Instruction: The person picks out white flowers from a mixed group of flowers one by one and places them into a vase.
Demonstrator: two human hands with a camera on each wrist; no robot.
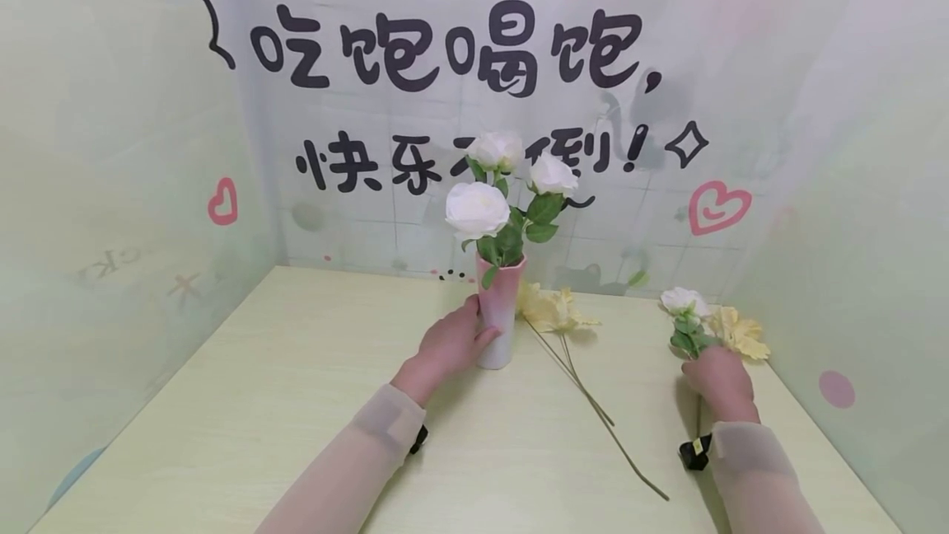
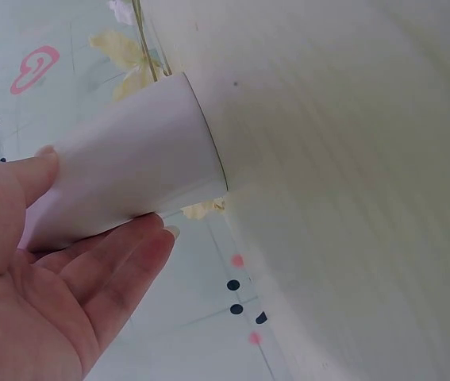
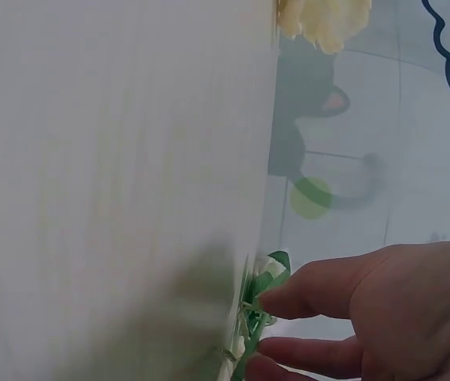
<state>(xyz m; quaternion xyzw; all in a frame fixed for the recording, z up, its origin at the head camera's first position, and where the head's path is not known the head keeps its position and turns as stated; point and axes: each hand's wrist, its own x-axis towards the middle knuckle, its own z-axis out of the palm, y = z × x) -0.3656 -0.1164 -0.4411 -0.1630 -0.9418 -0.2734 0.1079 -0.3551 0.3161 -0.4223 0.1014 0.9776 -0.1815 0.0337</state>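
Observation:
My left hand (image 1: 447, 344) holds a pink-to-white vase (image 1: 500, 311) that stands upright on the table. In the left wrist view, the thumb lies on one side of the vase (image 2: 129, 159) and the fingers curl along the other. Three white flowers (image 1: 477, 209) with green leaves rise from its mouth. At the right, my right hand (image 1: 721, 383) pinches a fourth white flower (image 1: 684, 303) by its stem, just below the leaves. In the right wrist view, thumb and fingertips close round the green stem (image 3: 258, 327); the blossom is mostly hidden there.
Yellow flowers (image 1: 554, 309) lie right of the vase, their long stems (image 1: 593, 402) stretching toward the front of the table (image 1: 245, 402). Another yellow flower (image 1: 737, 332) lies by the right hand. Printed cloth walls (image 1: 356, 229) enclose the back and sides.

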